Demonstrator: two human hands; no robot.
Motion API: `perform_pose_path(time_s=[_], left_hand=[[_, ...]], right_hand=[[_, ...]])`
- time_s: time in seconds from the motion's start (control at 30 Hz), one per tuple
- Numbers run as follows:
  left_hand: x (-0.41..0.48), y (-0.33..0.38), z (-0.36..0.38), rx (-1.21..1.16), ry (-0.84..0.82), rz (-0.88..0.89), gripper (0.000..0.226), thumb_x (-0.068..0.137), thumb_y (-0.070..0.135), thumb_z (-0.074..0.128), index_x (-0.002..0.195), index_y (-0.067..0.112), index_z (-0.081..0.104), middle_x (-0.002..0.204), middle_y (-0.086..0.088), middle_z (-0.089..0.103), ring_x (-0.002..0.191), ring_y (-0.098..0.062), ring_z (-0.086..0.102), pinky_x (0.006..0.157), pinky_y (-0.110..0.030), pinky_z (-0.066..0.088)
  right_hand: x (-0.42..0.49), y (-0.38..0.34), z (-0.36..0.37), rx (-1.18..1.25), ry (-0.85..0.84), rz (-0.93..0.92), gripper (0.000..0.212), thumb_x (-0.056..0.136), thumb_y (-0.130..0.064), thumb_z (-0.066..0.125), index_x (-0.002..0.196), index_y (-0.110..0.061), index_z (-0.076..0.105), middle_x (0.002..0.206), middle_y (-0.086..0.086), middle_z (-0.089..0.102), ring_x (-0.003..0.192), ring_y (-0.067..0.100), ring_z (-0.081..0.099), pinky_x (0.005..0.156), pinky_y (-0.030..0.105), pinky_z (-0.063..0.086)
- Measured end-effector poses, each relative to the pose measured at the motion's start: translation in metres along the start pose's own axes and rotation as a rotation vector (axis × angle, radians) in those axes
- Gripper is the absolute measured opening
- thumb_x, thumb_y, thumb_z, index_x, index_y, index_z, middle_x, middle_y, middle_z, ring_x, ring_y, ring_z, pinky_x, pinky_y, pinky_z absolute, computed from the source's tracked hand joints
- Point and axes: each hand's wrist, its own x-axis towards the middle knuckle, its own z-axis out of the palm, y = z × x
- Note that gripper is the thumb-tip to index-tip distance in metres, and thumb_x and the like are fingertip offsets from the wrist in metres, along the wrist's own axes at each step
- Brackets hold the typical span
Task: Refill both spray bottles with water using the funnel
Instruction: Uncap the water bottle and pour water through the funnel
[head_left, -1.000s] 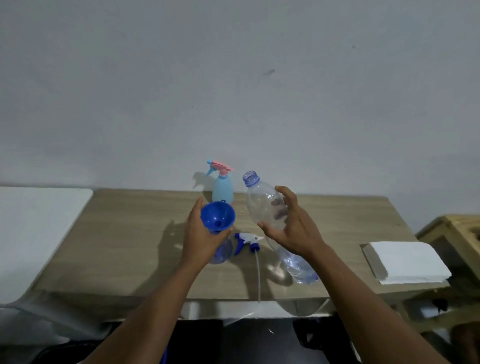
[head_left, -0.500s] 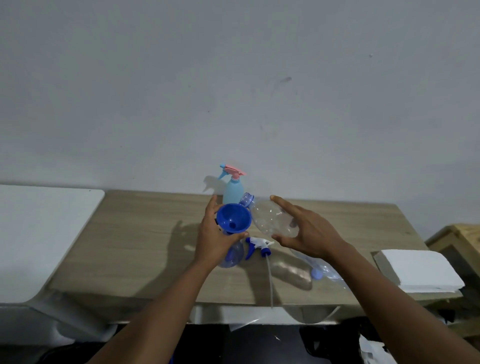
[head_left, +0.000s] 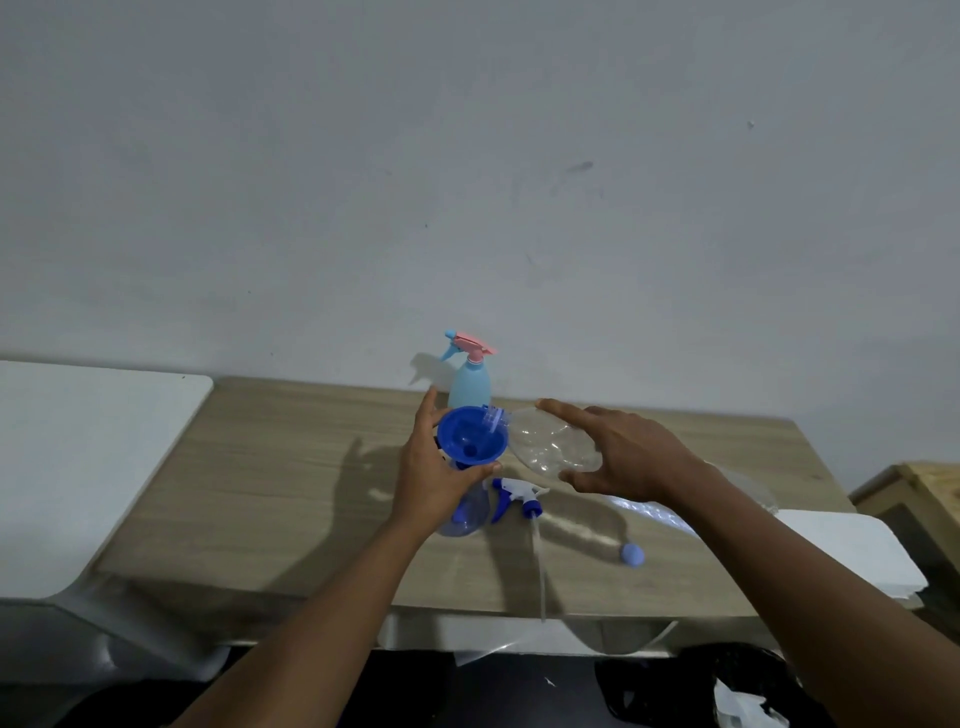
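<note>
My left hand grips the blue funnel, which sits in the neck of a clear blue spray bottle standing on the wooden table. My right hand holds a clear plastic water bottle, tipped over so its mouth lies at the funnel's rim. This bottle's spray head, white and blue with a long tube, lies on the table just right of it. A light blue spray bottle with a pink trigger stands behind, by the wall. A small blue cap rests on the table.
A white folded cloth lies at the table's right end. A white surface adjoins the table on the left, and a wooden stool stands at the far right. The wall rises directly behind the table.
The water bottle went from upright-tilted to nearly horizontal, its mouth lowered to the funnel's rim. My left hand kept the funnel in place on the spray bottle.
</note>
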Motion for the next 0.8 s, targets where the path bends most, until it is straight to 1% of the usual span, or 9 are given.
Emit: perform_pose_path(time_s=[0.07, 0.13, 0.27, 0.33, 0.57, 0.63, 0.73, 0.8], left_hand=[[0.000, 0.001, -0.001, 0.008, 0.003, 0.001, 0.124, 0.057, 0.024, 0.096, 0.154, 0.031, 0.018, 0.115, 0.028, 0.055, 0.106, 0.016, 0.055, 0.081, -0.003, 0.046], [0.001, 0.001, -0.001, 0.011, 0.003, 0.003, 0.124, 0.058, 0.024, 0.096, 0.154, 0.030, 0.018, 0.115, 0.026, 0.056, 0.105, 0.018, 0.054, 0.080, -0.002, 0.045], [0.000, -0.001, -0.001, 0.009, -0.005, 0.006, 0.126, 0.058, 0.024, 0.096, 0.154, 0.032, 0.016, 0.115, 0.026, 0.056, 0.108, 0.010, 0.056, 0.084, -0.007, 0.049], [0.000, -0.002, -0.001, 0.005, -0.008, 0.010, 0.126, 0.058, 0.024, 0.095, 0.155, 0.032, 0.016, 0.115, 0.028, 0.056, 0.108, 0.009, 0.058, 0.085, -0.008, 0.049], [-0.001, -0.004, -0.002, -0.007, -0.010, 0.025, 0.126, 0.059, 0.022, 0.095, 0.156, 0.027, 0.016, 0.115, 0.025, 0.059, 0.106, 0.012, 0.058, 0.088, -0.016, 0.052], [-0.001, -0.003, -0.001, -0.010, -0.010, 0.025, 0.126, 0.059, 0.022, 0.095, 0.156, 0.026, 0.016, 0.115, 0.025, 0.059, 0.106, 0.012, 0.058, 0.088, -0.014, 0.051], [-0.002, -0.002, -0.001, -0.006, -0.006, 0.032, 0.125, 0.059, 0.022, 0.095, 0.156, 0.026, 0.017, 0.114, 0.023, 0.059, 0.105, 0.016, 0.056, 0.085, -0.006, 0.047], [-0.003, -0.001, -0.001, -0.004, -0.003, 0.032, 0.124, 0.059, 0.020, 0.095, 0.155, 0.027, 0.017, 0.113, 0.026, 0.056, 0.103, 0.019, 0.054, 0.082, -0.003, 0.045]], right_hand=[[0.002, -0.001, -0.002, -0.024, -0.004, -0.004, 0.087, 0.077, -0.058, 0.062, 0.145, -0.063, 0.007, 0.130, -0.009, 0.059, 0.107, 0.024, 0.062, 0.083, 0.039, 0.053], [0.003, -0.001, -0.004, -0.048, -0.009, -0.013, 0.088, 0.076, -0.057, 0.061, 0.145, -0.062, 0.007, 0.130, -0.009, 0.059, 0.109, 0.024, 0.062, 0.082, 0.039, 0.054], [0.005, -0.002, -0.007, -0.089, -0.020, -0.021, 0.089, 0.076, -0.056, 0.061, 0.145, -0.061, 0.007, 0.128, -0.007, 0.060, 0.110, 0.025, 0.061, 0.082, 0.037, 0.053], [0.005, -0.002, -0.008, -0.105, -0.026, -0.024, 0.088, 0.077, -0.056, 0.061, 0.145, -0.061, 0.006, 0.127, -0.007, 0.060, 0.110, 0.024, 0.061, 0.081, 0.036, 0.052], [0.004, -0.003, -0.013, -0.137, -0.034, -0.031, 0.087, 0.077, -0.054, 0.060, 0.146, -0.060, 0.009, 0.126, -0.006, 0.061, 0.107, 0.024, 0.062, 0.077, 0.034, 0.051], [0.003, -0.003, -0.014, -0.148, -0.034, -0.035, 0.086, 0.077, -0.054, 0.060, 0.147, -0.059, 0.009, 0.126, -0.006, 0.061, 0.106, 0.024, 0.063, 0.077, 0.034, 0.052], [0.002, -0.003, -0.015, -0.163, -0.038, -0.043, 0.086, 0.077, -0.053, 0.059, 0.146, -0.059, 0.009, 0.125, -0.006, 0.061, 0.104, 0.024, 0.063, 0.078, 0.036, 0.053], [0.002, -0.003, -0.015, -0.169, -0.035, -0.048, 0.086, 0.078, -0.054, 0.060, 0.147, -0.059, 0.009, 0.124, -0.005, 0.061, 0.103, 0.023, 0.063, 0.076, 0.035, 0.053]])
